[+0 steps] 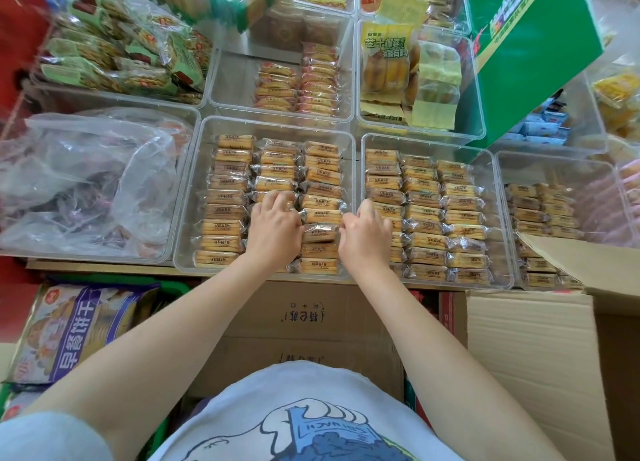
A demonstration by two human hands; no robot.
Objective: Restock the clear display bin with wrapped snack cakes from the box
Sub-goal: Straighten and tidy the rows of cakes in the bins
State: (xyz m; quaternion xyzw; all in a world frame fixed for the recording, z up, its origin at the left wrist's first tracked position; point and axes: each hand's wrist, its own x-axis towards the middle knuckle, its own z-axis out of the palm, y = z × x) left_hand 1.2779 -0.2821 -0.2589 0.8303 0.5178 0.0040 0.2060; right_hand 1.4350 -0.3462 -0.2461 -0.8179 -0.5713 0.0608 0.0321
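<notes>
both hands (275,223) (365,230) rest on crosswise snack cakes (320,214) in bin (188,190).

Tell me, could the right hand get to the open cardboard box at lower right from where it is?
Probably yes. The right hand sits at the edge between two clear bins, and the open cardboard box lies just beside that arm with nothing visible between them.

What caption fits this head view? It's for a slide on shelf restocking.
Left hand and right hand press wrapped snack cakes into rows in a clear display bin.
</notes>
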